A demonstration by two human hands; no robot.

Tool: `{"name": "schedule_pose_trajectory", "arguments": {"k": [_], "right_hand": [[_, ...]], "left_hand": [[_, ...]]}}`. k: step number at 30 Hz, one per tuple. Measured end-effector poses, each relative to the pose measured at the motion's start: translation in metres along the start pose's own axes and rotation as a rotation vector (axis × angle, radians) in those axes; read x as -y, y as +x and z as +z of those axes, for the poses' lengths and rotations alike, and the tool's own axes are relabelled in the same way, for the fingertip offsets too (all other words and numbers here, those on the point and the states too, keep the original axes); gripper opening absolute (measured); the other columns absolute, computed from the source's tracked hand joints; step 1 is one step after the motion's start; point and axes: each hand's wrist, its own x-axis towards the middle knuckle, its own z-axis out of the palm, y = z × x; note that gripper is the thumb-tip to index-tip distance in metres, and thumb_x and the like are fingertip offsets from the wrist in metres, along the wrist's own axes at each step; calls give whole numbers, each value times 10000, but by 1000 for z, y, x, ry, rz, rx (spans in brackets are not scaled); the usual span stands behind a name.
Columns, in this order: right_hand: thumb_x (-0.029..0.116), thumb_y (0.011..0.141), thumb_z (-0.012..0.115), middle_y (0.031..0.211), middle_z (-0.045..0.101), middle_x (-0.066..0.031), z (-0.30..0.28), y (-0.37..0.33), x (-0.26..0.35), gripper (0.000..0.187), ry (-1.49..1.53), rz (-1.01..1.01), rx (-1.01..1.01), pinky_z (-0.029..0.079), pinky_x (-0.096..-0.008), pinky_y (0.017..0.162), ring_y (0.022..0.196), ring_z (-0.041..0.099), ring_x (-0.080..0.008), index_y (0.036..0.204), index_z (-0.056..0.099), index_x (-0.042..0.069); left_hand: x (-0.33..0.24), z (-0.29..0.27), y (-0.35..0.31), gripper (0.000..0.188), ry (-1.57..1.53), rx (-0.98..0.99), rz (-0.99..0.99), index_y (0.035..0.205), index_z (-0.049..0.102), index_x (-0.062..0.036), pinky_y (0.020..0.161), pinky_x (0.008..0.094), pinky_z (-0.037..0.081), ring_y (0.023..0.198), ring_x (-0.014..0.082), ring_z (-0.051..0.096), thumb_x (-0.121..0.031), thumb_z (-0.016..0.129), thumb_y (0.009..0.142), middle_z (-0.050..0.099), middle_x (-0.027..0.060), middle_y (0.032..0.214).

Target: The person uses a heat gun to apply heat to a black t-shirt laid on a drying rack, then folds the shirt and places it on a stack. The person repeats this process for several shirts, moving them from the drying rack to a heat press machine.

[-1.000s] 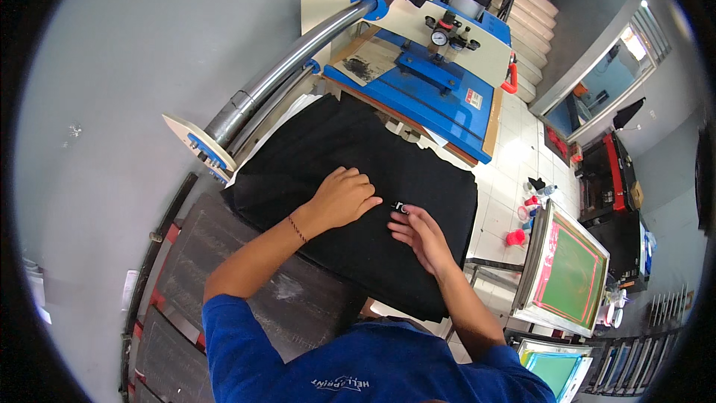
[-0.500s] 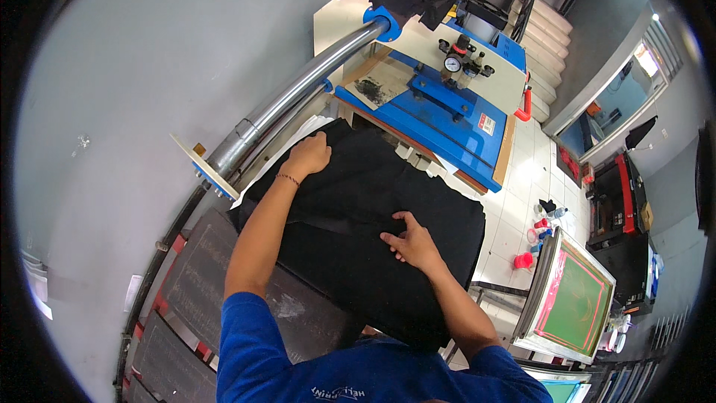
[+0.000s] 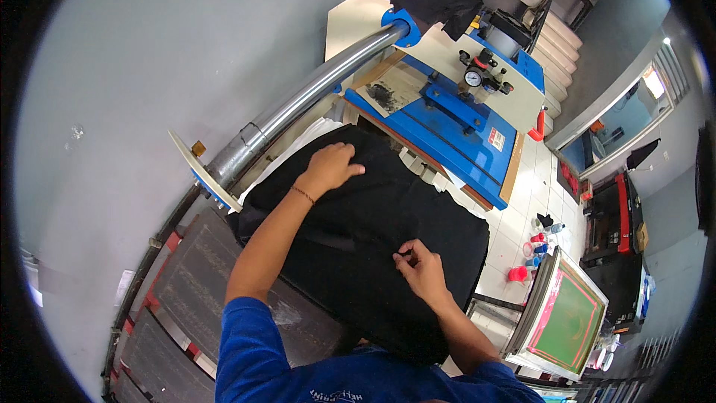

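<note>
A wide piece of black cloth (image 3: 365, 231) lies spread before me, with folds and wrinkles across it. My left hand (image 3: 330, 166) rests on its far left part, fingers stretched and thumb apart. Nearer and to the right, my right hand (image 3: 424, 272) has thumb and forefinger pinched together at the cloth's middle, gripping a bit of it. White material (image 3: 306, 136) shows beneath the cloth along its far left edge.
Beyond the cloth stands a blue and cream press (image 3: 447, 127) with a pressure gauge (image 3: 473, 77). A metal tube (image 3: 313, 78) runs along the left. Dark boards (image 3: 216, 269) lie at lower left. A green screen frame (image 3: 563, 321) and pots (image 3: 517, 275) stand right.
My left hand has slid right and slightly nearer over the cloth, its thumb now spread. My right hand has shifted slightly nearer, its fingers closing into a pinch. The view has turned a little.
</note>
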Motion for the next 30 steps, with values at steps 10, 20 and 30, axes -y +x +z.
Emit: {"name": "schedule_pose_trajectory", "arguments": {"k": [10, 20, 30], "right_hand": [[148, 863, 689, 721, 672, -111, 22, -6, -33, 194, 118, 181, 20, 499, -304, 549, 611, 657, -174, 946, 561, 28], [129, 858, 695, 735, 667, -97, 20, -6, -39, 182, 170, 159, -36, 508, -303, 577, 640, 657, -168, 948, 573, 29], [99, 863, 628, 999, 648, -234, 27, 156, 47, 497, 235, -481, -22, 509, -442, 765, 868, 652, -372, 1308, 413, 51]], "left_hand": [[25, 26, 21, 290, 185, -480, -194, 885, 681, -35, 845, 448, 482, 963, 349, 599, -320, 625, 887, 640, 153, 947], [107, 19, 54, 268, -96, -350, -459, 1002, 658, -105, 820, 453, 491, 954, 360, 634, -344, 568, 917, 672, 153, 1010], [64, -24, 6, 364, -243, -290, -200, 1084, 622, -4, 924, 465, 437, 1061, 409, 567, -296, 428, 986, 616, 245, 1111]]}}
